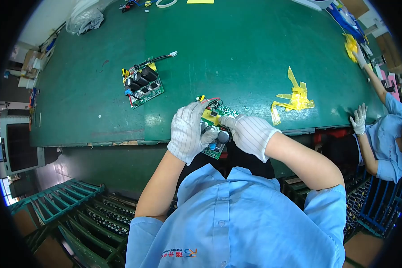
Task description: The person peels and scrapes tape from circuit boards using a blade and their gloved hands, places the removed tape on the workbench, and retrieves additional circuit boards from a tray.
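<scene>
- One board (pixel 212 117) is between two gloved hands, at the near edge of one table (pixel 228 53).
- Left hand (pixel 186 129) holds the board at its left side.
- Right hand (pixel 253 134) touches its right side; whether it grips, I cannot tell.
- One second board (pixel 144 85), with three black capacitors (pixel 140 79), lies left of it.
- One yellow tape heap (pixel 298 99) lies right of it.

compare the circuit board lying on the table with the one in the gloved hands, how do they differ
The table board lies untouched, while the left hand and right hand are on the held board. The table board is mostly exposed; the hands partly cover the held board. Both are green, with yellow patches and dark cylinders.
</scene>
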Motion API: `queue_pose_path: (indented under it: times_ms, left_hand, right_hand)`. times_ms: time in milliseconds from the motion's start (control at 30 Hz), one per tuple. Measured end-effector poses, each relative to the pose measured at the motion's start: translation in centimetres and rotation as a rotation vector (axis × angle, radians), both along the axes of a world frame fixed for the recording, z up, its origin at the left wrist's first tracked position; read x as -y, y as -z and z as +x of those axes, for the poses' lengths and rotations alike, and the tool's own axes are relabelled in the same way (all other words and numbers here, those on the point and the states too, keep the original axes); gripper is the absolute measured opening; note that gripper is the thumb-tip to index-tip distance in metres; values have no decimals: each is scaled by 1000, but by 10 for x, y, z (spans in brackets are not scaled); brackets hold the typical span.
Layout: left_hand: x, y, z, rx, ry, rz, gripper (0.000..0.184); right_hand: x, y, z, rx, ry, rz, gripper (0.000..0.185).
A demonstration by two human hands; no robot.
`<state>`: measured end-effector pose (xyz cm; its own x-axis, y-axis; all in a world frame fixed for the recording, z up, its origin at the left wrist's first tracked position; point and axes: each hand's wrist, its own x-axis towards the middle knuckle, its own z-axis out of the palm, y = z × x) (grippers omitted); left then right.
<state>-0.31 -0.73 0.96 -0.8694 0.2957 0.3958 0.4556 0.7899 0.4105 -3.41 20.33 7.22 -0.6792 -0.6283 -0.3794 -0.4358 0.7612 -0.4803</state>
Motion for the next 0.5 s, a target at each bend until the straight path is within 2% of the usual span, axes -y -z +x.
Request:
queue_pose_path:
  times_ms: [100, 200, 333, 433, 500]
  left_hand:
    - [-5, -11, 2, 98, -38, -73, 104]
    - [-5, -16, 0, 239, -21, -42, 106]
    - [-6, -13, 0, 230, -44, -47, 108]
    - [-6, -13, 0, 210, -48, -26, 108]
    - [-7, -9, 1, 153, -49, -1, 107]
  right_hand:
    - [10, -9, -11, 70, -37, 38, 33]
    - [12, -10, -9, 44, -26, -4, 36]
    - [4, -13, -3, 27, 26, -112, 41]
    - [-6, -37, 9, -9, 52, -240, 44]
    - [-19, -53, 15, -51, 88, -227, 44]
